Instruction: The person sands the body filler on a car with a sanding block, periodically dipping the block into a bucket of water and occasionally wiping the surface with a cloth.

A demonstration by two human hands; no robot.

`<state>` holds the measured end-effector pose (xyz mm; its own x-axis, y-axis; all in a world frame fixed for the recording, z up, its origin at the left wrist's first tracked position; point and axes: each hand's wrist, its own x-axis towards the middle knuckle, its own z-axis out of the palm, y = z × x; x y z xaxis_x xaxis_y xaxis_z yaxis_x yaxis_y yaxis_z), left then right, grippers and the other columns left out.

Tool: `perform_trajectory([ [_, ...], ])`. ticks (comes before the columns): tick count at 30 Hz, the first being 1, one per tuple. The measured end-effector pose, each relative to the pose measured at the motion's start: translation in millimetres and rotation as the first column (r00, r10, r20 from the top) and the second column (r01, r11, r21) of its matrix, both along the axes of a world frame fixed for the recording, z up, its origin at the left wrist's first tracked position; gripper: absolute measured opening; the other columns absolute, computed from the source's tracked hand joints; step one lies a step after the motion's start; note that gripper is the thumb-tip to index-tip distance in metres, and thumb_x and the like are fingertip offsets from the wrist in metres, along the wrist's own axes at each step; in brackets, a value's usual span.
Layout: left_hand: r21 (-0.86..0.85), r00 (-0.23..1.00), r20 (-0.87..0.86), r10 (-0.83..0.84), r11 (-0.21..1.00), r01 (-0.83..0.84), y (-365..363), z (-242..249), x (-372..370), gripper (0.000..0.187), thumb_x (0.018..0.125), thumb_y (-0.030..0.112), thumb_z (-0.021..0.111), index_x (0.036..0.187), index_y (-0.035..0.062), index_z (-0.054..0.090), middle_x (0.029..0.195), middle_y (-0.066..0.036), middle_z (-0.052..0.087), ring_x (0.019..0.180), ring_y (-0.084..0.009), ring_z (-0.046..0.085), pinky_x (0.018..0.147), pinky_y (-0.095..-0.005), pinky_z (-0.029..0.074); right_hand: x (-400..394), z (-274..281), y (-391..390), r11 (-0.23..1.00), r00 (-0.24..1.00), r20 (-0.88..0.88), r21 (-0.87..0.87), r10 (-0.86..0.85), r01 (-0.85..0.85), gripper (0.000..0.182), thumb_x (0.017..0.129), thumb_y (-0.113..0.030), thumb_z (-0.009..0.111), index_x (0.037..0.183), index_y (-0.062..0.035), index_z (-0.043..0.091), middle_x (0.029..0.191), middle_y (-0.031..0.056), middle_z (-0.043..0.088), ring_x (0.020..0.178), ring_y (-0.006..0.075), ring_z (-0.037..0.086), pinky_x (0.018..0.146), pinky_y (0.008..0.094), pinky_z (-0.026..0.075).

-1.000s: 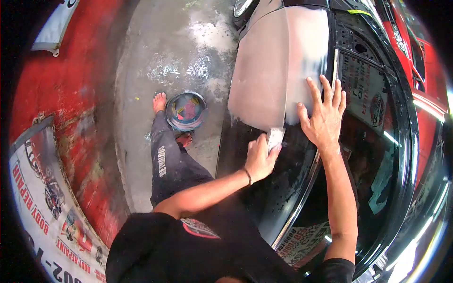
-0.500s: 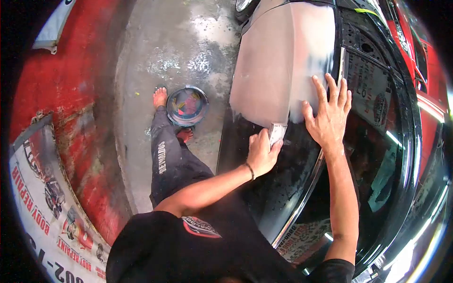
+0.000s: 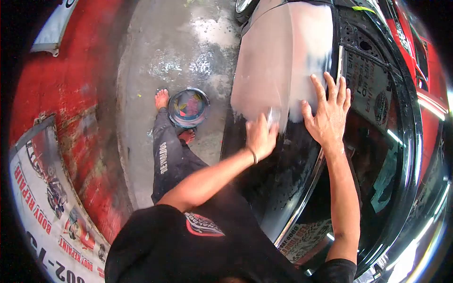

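Note:
My left hand (image 3: 261,135) is closed around a pale sanding block (image 3: 271,114), blurred by motion and partly hidden by the fingers. The block rests on the car's side panel (image 3: 262,61), near the lower edge of a dull pinkish-beige patch where black paint begins. Fingers spread, my right hand (image 3: 326,118) lies flat on the panel beside the window trim, its fingertips at the whitish part of the patch. Nothing is held in it.
A round dark basin (image 3: 188,107) with water and colourful bits stands on the wet concrete floor (image 3: 141,141) by my bare feet. To the left are a red wall (image 3: 56,89) and a printed banner (image 3: 56,207). A red vehicle (image 3: 432,80) is at far right.
My left hand has slid a little up and left along the panel with the sanding block, which now looks more blurred and tilted. My right hand stays almost in place.

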<state>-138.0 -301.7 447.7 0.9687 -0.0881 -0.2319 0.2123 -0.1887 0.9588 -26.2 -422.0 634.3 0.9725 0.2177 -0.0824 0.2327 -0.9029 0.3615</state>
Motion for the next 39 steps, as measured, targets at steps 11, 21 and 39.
perform_trajectory([
  [11, -0.033, 0.998, 0.050, -0.035, 0.999, 0.036, 7.3, -0.1, -32.3, 0.041, 0.099, 0.024, 0.071, 0.122, -0.0056, 0.054, 0.110, -0.030, 0.065, 0.100, -0.0517, 0.063, 0.095, -0.0610, 0.041, -2.1, -2.5, 0.1, 0.999, 1.000, -0.002, -0.034, 0.005, -0.005, 0.068, 0.096, -0.042, 0.068, 0.160, -0.0257, 0.051, 0.168, 0.0119, 0.042, 0.161, 0.0452, 0.025, 0.132, 0.0607, 0.017],
  [21, 0.108, 0.986, -0.158, -0.053, 0.992, 0.070, -1.5, -62.9, 118.1, 0.041, 0.101, 0.031, 0.069, 0.121, -0.0010, 0.053, 0.110, -0.027, 0.072, 0.107, -0.0487, 0.069, 0.101, -0.0607, 0.044, -0.9, -2.1, 2.8, 0.998, 1.000, -0.014, -0.057, 0.006, -0.007, 0.068, 0.096, -0.043, 0.069, 0.159, -0.0257, 0.052, 0.166, 0.0127, 0.043, 0.161, 0.0448, 0.025, 0.132, 0.0614, 0.016],
  [39, 0.011, 0.996, -0.051, -0.075, 0.997, 0.076, 17.1, -32.4, -15.4, 0.038, 0.098, 0.027, 0.072, 0.111, -0.0049, 0.056, 0.112, -0.031, 0.066, 0.104, -0.0508, 0.062, 0.094, -0.0618, 0.043, 2.7, 3.3, 7.2, 1.000, 0.998, -0.055, -0.007, 0.027, -0.028, 0.069, 0.094, -0.039, 0.070, 0.158, -0.0198, 0.053, 0.167, 0.0167, 0.040, 0.161, 0.0478, 0.023, 0.131, 0.0641, 0.018],
])
